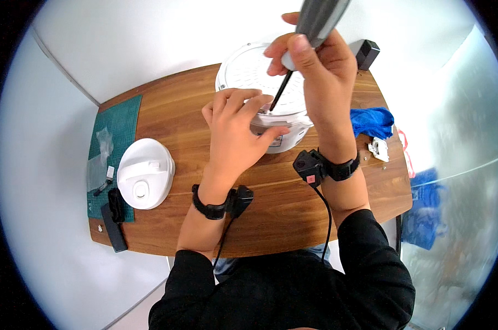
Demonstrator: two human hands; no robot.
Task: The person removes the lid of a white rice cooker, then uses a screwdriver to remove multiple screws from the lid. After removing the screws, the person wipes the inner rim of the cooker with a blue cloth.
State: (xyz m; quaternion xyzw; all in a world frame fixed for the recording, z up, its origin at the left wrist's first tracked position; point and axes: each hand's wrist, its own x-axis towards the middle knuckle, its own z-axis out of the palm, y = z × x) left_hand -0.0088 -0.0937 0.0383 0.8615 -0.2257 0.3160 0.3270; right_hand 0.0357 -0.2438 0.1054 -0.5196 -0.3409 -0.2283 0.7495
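My right hand (326, 77) is closed around a grey screwdriver (319, 19) with a thick handle. Its black shaft slants down, with the tip at the near rim of a white round appliance (253, 63). A ribbed, vented round face of the appliance points up, with small screws or holes near its edge. My left hand (235, 126) grips the near-left rim, fingers over the top and thumb against the side. Those fingers partly hide the spot beside the screwdriver tip. Black straps with small black devices (239, 201) sit on both wrists.
A white round lid (146, 184) with a handle lies left, partly on a green cutting mat (117, 124) with plastic bags (103, 146). A black bar (114, 228) lies nearby. To the right are a blue cloth (373, 122), a white part (378, 149) and a black box (368, 54).
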